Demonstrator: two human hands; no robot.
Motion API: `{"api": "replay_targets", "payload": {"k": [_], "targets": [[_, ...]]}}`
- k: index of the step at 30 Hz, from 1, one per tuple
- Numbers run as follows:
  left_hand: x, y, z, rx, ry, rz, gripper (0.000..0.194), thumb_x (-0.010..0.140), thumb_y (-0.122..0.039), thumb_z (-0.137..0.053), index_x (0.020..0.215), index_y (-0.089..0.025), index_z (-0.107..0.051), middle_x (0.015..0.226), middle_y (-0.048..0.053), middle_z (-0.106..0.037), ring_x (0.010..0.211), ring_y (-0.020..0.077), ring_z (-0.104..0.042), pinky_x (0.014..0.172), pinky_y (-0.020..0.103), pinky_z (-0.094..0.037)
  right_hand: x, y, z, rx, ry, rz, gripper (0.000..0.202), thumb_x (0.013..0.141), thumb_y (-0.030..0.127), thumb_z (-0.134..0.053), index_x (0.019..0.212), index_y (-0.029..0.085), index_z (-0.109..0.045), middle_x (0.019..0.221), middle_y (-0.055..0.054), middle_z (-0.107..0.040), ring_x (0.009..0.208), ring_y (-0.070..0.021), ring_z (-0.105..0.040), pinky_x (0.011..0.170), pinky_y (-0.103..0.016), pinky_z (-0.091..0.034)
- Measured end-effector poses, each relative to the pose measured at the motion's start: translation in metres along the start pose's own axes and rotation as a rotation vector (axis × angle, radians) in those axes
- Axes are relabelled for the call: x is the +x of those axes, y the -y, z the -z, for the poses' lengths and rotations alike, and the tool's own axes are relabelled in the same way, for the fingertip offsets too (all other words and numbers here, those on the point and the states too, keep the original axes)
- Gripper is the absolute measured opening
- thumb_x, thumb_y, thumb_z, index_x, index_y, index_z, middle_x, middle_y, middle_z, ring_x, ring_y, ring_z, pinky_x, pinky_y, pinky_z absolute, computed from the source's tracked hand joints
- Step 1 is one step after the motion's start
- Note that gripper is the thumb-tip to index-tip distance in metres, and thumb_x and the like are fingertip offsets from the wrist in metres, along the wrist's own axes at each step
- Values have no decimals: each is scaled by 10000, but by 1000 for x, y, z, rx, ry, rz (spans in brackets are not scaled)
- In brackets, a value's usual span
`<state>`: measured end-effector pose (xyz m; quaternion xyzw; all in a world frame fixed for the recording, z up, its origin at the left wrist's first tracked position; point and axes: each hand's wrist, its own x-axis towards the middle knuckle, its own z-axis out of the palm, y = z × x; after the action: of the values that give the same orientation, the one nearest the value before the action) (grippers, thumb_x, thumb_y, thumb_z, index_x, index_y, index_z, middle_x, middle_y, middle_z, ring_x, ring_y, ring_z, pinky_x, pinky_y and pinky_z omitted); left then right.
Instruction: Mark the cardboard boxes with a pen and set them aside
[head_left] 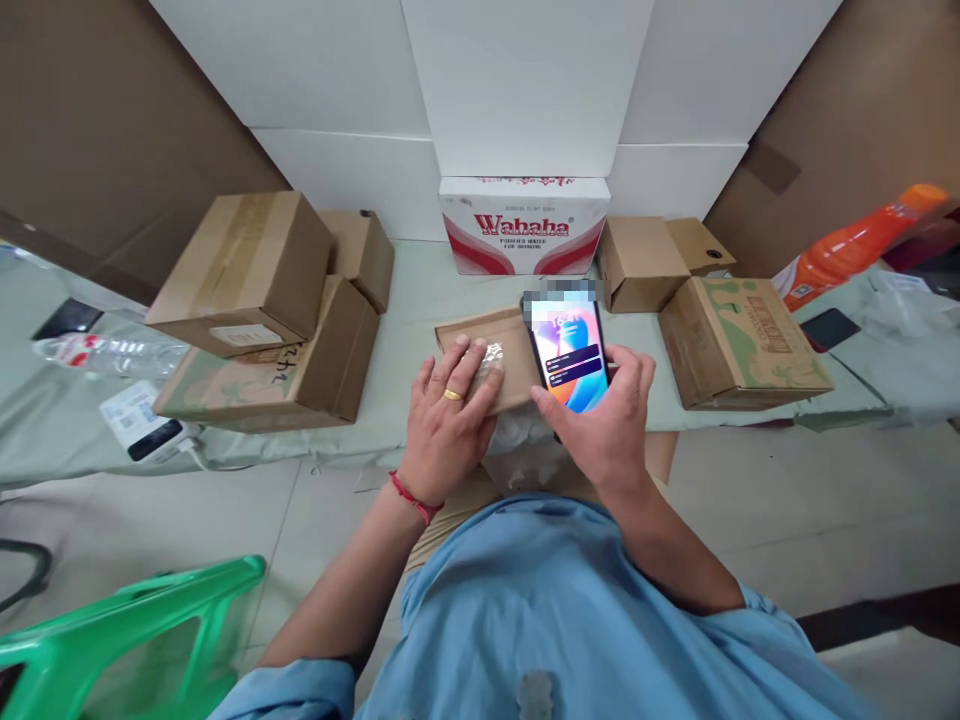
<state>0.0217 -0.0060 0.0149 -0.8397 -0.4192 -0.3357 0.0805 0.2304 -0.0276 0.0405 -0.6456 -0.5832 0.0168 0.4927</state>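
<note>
My right hand [611, 430] is wrapped round a smartphone [576, 350], thumb along its left edge. The lit screen faces me, with a colourful wallpaper and dark notification panels. My left hand [450, 420] rests on a shallow brown cardboard box [519, 365], fingers stretched out. Beneath those fingertips shows a small piece of clear, shiny plastic [492, 356]; the rest of it is hidden. The phone is held just over the right side of the cardboard box. Crumpled clear plastic [517, 432] hangs at the table's front edge.
Stacked cardboard boxes [240, 270] stand at the left, near a water bottle [127, 355] and a white device [146, 420]. A Wahaha carton [525, 228] is at the back. On the right are more boxes [742, 345] and an orange bottle [855, 250]. A green stool [135, 630] stands lower left.
</note>
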Motion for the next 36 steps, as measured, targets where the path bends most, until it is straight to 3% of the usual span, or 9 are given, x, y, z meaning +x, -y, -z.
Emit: {"api": "replay_targets", "payload": {"k": [3, 7, 10, 14, 18, 22, 25, 32, 36], "targets": [[-1, 4, 4, -52, -29, -12, 521, 959, -274, -782, 1445, -250, -594, 1640, 217, -532, 1629, 413, -408, 1272, 644, -418, 8, -21, 3, -32, -20, -97, 754, 759, 616, -852, 1289, 248, -463, 1316, -127, -508, 1222, -328, -594, 995, -535, -604], [1, 4, 6, -86, -11, -53, 532, 873, -267, -878, 1339, -239, -623, 1817, 198, -219, 1701, 512, -155, 1301, 733, -329, 19, -54, 5, -53, -16, -271, 738, 718, 612, -848, 1238, 232, -487, 1321, -134, -511, 1235, -334, -595, 1051, -549, -563], [5, 7, 5, -109, 51, -56, 567, 804, -222, -907, 1287, -247, -610, 1862, 176, -92, 1671, 545, -212, 1272, 758, -344, 25, -81, 5, -31, 41, -409, 723, 675, 603, -863, 1180, 223, -512, 1256, -122, -557, 1233, -336, -596, 1100, -555, -527], [7, 18, 4, -125, -35, -28, 614, 738, -270, -946, 1251, -249, -609, 1807, 200, -264, 1592, 509, -390, 1243, 712, -403, 26, -116, -2, -73, 92, -523, 689, 684, 576, -865, 1157, 209, -522, 1228, -134, -582, 1215, -340, -605, 1100, -536, -520], [2, 33, 14, -172, -180, 96, 697, 746, -330, -966, 1336, -257, -603, 1726, 167, -399, 1576, 455, -434, 1255, 665, -434, 20, -139, -18, -285, 209, -555, 712, 700, 528, -895, 1195, 195, -507, 1287, -169, -542, 1145, -348, -643, 1026, -504, -557], [-11, 46, 33, -137, -239, 297, 721, 783, -313, -962, 1398, -276, -589, 1701, 111, -453, 1605, 448, -404, 1328, 714, -345, 13, -143, -39, -467, 450, -567, 696, 778, 505, -879, 1256, 151, -517, 1304, -180, -531, 1045, -340, -704, 942, -473, -585], [-23, 54, 45, -153, -293, 329, 742, 776, -354, -966, 1411, -293, -588, 1693, 85, -473, 1606, 445, -406, 1338, 756, -317, 10, -133, -57, -488, 516, -497, 678, 820, 532, -863, 1271, 146, -536, 1299, -168, -538, 1044, -327, -710, 917, -445, -591], [-29, 60, 49, -299, -418, 464, 629, 786, -479, -935, 1308, -305, -629, 1610, 49, -566, 1606, 424, -425, 1350, 756, -285, 19, -113, -72, -334, 619, -271, 484, 975, 503, -729, 1274, 129, -654, 1318, -230, -636, 1288, -399, -613, 1089, -559, -547], [-23, 60, 49, -593, -556, 594, 609, 735, -623, -917, 1159, -313, -609, 1393, -17, -685, 1490, 354, -550, 1318, 630, -364, 31, -117, -49, 149, 540, -297, 570, 952, 621, -713, 1330, 195, -676, 1372, -189, -679, 1291, -346, -643, 1091, -553, -579]]}}
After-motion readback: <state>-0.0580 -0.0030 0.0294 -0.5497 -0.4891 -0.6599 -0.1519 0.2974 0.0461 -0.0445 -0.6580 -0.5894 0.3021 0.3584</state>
